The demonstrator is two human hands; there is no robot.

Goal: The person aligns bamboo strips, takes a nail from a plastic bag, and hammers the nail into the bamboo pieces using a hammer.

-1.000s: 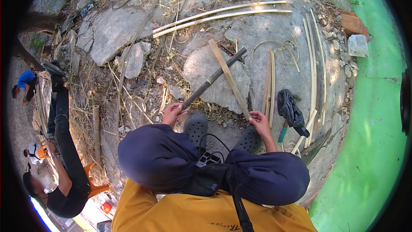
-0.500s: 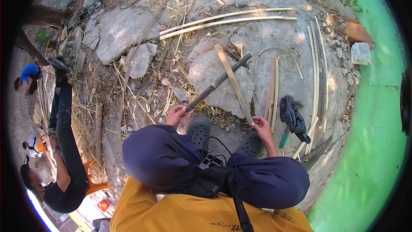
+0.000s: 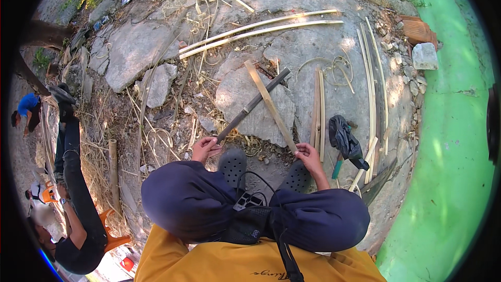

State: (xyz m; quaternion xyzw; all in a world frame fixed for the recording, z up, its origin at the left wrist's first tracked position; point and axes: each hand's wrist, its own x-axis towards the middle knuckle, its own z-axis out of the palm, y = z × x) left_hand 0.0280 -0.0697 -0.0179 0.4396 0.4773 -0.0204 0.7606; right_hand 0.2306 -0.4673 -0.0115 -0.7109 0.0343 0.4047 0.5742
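My left hand (image 3: 205, 149) pinches the near end of a dark grey-brown bamboo strip (image 3: 233, 123), which slants away to the far right. My right hand (image 3: 309, 157) has its fingers closed on the near end of a light brown bamboo strip (image 3: 275, 114) that slants away to the far left. The two strips form an X, the light one passing over the dark one near their far ends. Under them lies a broken grey slab (image 3: 235, 94). My knees are bent, and dark clogs (image 3: 232, 165) show between my hands.
Pale bamboo strips (image 3: 261, 33) lie on the broken concrete ahead, with more strips (image 3: 365, 94) at the right. A black plastic bag (image 3: 344, 138) rests over a green-handled tool (image 3: 337, 167). A person in dark clothes (image 3: 78, 230) sits at left; a green strip of ground (image 3: 449, 136) borders the right.
The view has shifted slightly, so the ground and its objects sit further left in the picture. Both hands keep hold of the same strips, which stay crossed.
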